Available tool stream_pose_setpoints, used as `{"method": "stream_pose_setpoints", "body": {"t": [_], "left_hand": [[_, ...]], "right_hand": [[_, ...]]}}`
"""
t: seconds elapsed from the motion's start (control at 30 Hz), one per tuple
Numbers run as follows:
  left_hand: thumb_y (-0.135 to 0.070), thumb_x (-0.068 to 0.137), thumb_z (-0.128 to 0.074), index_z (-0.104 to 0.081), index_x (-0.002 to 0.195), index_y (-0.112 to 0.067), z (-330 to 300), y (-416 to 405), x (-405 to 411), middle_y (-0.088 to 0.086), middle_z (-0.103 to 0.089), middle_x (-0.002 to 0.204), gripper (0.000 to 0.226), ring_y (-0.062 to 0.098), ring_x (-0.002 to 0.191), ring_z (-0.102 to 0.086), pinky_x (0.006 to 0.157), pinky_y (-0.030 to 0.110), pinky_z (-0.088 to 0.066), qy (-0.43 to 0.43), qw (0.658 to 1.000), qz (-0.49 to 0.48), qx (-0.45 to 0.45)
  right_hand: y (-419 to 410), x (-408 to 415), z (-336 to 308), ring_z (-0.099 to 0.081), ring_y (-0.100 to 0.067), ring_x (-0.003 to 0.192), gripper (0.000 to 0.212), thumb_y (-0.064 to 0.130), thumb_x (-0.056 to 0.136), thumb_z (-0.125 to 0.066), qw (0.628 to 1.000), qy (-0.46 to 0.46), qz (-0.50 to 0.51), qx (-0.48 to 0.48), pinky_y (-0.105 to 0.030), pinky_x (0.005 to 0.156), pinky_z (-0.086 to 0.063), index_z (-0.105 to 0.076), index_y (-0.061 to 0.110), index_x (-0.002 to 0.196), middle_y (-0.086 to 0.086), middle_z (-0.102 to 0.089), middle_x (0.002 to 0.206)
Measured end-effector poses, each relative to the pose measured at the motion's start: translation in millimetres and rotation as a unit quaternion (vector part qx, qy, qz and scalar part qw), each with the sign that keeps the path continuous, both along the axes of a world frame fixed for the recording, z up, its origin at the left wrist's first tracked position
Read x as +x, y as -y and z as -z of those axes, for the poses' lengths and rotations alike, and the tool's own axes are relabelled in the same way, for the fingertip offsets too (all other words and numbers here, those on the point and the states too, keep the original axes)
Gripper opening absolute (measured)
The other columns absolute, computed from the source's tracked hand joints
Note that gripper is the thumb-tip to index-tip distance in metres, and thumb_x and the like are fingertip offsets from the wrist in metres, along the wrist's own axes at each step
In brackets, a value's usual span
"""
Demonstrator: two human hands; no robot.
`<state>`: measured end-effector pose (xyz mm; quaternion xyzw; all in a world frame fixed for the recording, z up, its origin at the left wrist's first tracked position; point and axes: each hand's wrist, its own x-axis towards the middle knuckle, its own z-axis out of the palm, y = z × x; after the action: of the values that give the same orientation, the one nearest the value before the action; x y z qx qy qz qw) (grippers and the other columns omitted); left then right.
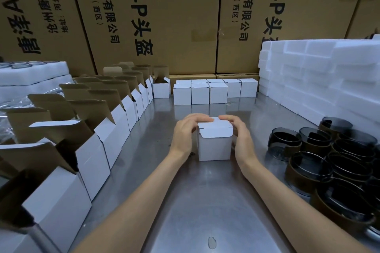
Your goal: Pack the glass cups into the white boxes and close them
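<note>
Cartons: tall brown cardboard cartons (181, 16) printed with black characters stand like a wall well beyond both hands.
Table: a smooth, reflective metal table (205, 201) lies under the forearms and carries everything else.
Foam: blocky white foam pieces (320, 80) are stacked to the right of the right hand and beyond it, probably padding kept within reach.
Open boxes: a long row of open boxes (107, 135), white outside and brown inside with lids standing up, runs along the left of the left hand, apparently waiting to be filled.
Cups: dark, smoky glass cups (329, 162), round and short, some with brown bands, cluster to the right of the right hand, close enough to grab.
Closed boxes: a small block of closed boxes (213, 90), plain white cubes, sits beyond the hands, likely finished work set aside.
Box in hand: one white box (213, 141) of matte card stands on the table between the hands with its lid folded down and its rounded front flap showing; whether a cup is inside cannot be seen.
Left hand: the left hand (185, 133) cups the box's left side, fingers curled over the far top edge, steadying it.
Right hand: the right hand (240, 135) mirrors it on the right side, seemingly pressing the lid closed.
</note>
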<state>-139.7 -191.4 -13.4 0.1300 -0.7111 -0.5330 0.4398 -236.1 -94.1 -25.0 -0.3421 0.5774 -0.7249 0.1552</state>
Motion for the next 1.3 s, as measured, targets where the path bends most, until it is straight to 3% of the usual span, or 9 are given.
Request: {"method": "stream_pose_setpoints", "body": {"t": [0.2, 0.4, 0.63, 0.77, 0.9, 0.97, 1.03, 1.17, 1.3], "left_hand": [[-0.049, 0.08, -0.056, -0.067, 0.106, -0.021, 14, -7, 2, -0.006, -0.062, 0.109, 0.04, 0.005, 0.105, -0.056, 0.089, 0.024, -0.046, 0.042, 0.984, -0.034, -0.167], [-0.052, 0.078, -0.063, -0.07, 0.093, -0.029, 8, -12, 0, -0.013, -0.066, 0.097, 0.029, 0.005, 0.095, -0.061, 0.078, 0.03, -0.052, 0.023, 0.985, -0.083, -0.149], [-0.042, 0.082, -0.063, -0.071, 0.099, -0.029, 11, -9, 2, -0.011, -0.062, 0.105, 0.023, 0.0, 0.104, -0.057, 0.085, 0.015, -0.043, 0.045, 0.982, -0.055, -0.174], [-0.056, 0.084, -0.05, -0.071, 0.102, -0.038, 12, -5, 8, -0.011, -0.06, 0.114, 0.033, 0.0, 0.112, -0.053, 0.093, 0.012, -0.037, 0.073, 0.978, -0.057, -0.186], [-0.03, 0.091, -0.052, -0.073, 0.104, -0.027, 11, -5, 5, -0.006, -0.056, 0.121, 0.025, -0.004, 0.114, -0.049, 0.093, 0.006, -0.033, 0.08, 0.989, -0.03, -0.119], [-0.015, 0.097, -0.051, -0.072, 0.108, -0.02, 10, -5, 1, -0.004, -0.051, 0.126, 0.025, -0.007, 0.113, -0.045, 0.089, -0.001, -0.029, 0.094, 0.991, -0.01, -0.091], [-0.011, 0.1, -0.045, -0.07, 0.111, -0.02, 11, -5, -2, -0.005, -0.048, 0.128, 0.029, -0.011, 0.113, -0.043, 0.088, -0.002, -0.027, 0.099, 0.992, -0.005, -0.077], [-0.034, 0.103, -0.032, -0.052, 0.132, -0.031, 16, -5, -6, -0.021, -0.041, 0.13, 0.035, -0.022, 0.117, -0.034, 0.095, 0.0, -0.023, 0.116, 0.989, -0.007, -0.095], [-0.044, 0.103, -0.017, -0.033, 0.145, -0.035, 15, 3, -11, -0.027, -0.025, 0.137, 0.046, -0.041, 0.107, -0.019, 0.091, -0.009, -0.016, 0.097, 0.995, 0.004, 0.024]], "right_hand": [[2, 2, 2, -0.052, 0.01, 0.084, 0.029, 0.05, 0.082, -0.036, 0.998, -0.06, 0.022, 0.022, -0.01, 0.073, -0.038, -0.058, 0.035, 0.091, 0.028, -0.06, 0.087], [2, 0, 3, -0.052, 0.015, 0.086, 0.038, 0.063, 0.084, -0.034, 0.998, -0.059, 0.026, 0.014, -0.014, 0.077, -0.038, -0.059, 0.036, 0.09, 0.032, -0.061, 0.085], [5, -5, 7, -0.052, 0.013, 0.081, 0.022, 0.016, 0.098, -0.041, 0.997, -0.071, 0.035, -0.007, -0.002, 0.068, -0.037, -0.058, 0.027, 0.089, 0.026, -0.06, 0.084], [4, -4, 7, -0.051, 0.011, 0.08, 0.019, 0.014, 0.092, -0.044, 0.997, -0.073, 0.03, -0.005, -0.003, 0.066, -0.037, -0.057, 0.027, 0.091, 0.018, -0.059, 0.091], [5, -2, 6, -0.052, -0.003, 0.095, 0.025, 0.008, 0.094, -0.043, 0.996, -0.081, 0.033, 0.011, -0.01, 0.075, -0.038, -0.056, 0.029, 0.096, 0.009, -0.058, 0.102], [4, 0, 6, -0.05, 0.005, 0.098, 0.025, 0.009, 0.094, -0.043, 0.991, -0.116, 0.063, 0.026, -0.01, 0.078, -0.037, -0.056, 0.029, 0.101, 0.005, -0.055, 0.111], [1, 4, 6, -0.045, 0.009, 0.096, 0.021, 0.016, 0.095, -0.046, 0.969, -0.203, 0.138, 0.036, -0.011, 0.078, -0.035, -0.058, 0.032, 0.1, 0.01, -0.052, 0.11], [-1, 11, 8, -0.047, -0.012, 0.099, 0.016, 0.032, 0.09, -0.052, 0.863, -0.431, 0.248, 0.089, -0.027, 0.083, -0.034, -0.066, 0.024, 0.093, 0.012, -0.059, 0.098], [6, 11, 10, -0.057, -0.023, 0.103, 0.027, 0.044, 0.082, -0.065, 0.811, -0.494, 0.278, 0.144, -0.045, 0.096, -0.04, -0.067, 0.022, 0.097, 0.005, -0.064, 0.102]]}}
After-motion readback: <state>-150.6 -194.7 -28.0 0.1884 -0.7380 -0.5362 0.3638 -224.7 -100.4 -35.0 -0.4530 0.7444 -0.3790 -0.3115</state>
